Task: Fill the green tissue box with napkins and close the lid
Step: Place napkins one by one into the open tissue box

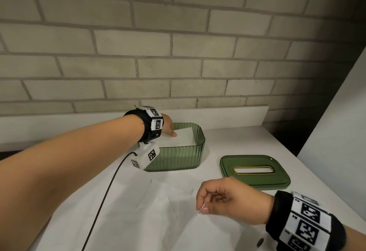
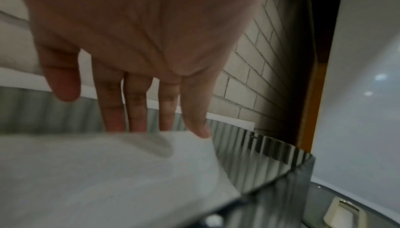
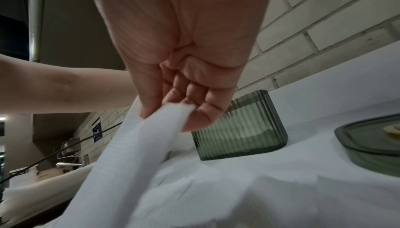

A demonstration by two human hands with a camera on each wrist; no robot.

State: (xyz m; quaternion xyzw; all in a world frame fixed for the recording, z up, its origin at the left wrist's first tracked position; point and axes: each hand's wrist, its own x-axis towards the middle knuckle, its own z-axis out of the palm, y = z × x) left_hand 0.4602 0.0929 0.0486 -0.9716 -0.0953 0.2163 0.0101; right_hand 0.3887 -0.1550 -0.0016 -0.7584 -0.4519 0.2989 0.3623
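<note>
The ribbed green tissue box point(image 1: 178, 157) stands open on the white counter, with a white napkin point(image 1: 182, 135) lying inside it. My left hand point(image 1: 169, 128) reaches into the box from the left, its straight fingers point(image 2: 112, 112) pressing down on that napkin point(image 2: 103, 171). The green lid point(image 1: 255, 179) with a gold-rimmed slot lies flat to the right of the box. Nearer to me, my right hand point(image 1: 204, 209) pinches the edge of a loose white napkin point(image 1: 162, 211) between thumb and fingers, lifting it a little off the counter. The right wrist view shows the pinched napkin point(image 3: 138, 146) and the box point(image 3: 240, 127) behind.
Several more white napkins point(image 3: 259, 194) are spread over the counter point(image 1: 247, 137) in front of me. A brick wall point(image 1: 178, 52) runs behind the counter, with a white panel point(image 1: 336, 131) at the right. A black cable point(image 1: 103, 201) hangs from my left wrist camera across the napkins.
</note>
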